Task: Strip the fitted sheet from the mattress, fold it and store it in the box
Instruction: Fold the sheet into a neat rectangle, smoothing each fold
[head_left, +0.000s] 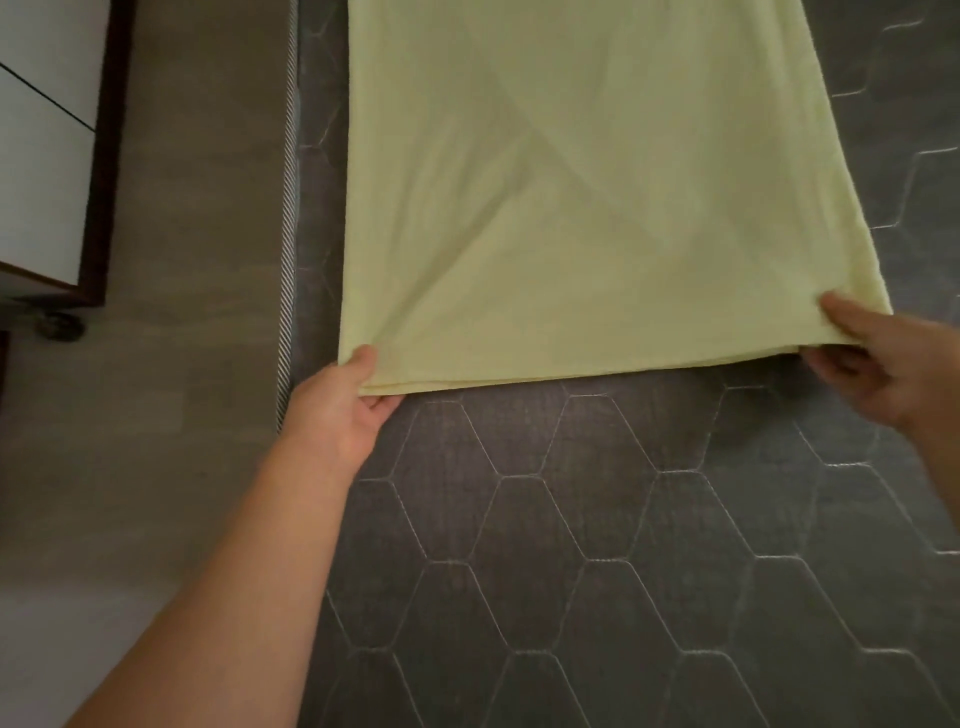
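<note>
Across mid-frame, the folded yellow sheet (597, 208) was laid on the mattress (571, 519), its lower corners pinched by the left grip (340, 408) and right grip (878, 364), thumbs on top.

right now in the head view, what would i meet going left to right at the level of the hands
white cabinet → wood floor → striped mattress edge → left hand → yellow sheet → right hand

Both hands pinching, left (347, 400) — right (878, 364), arms outstretched
</note>
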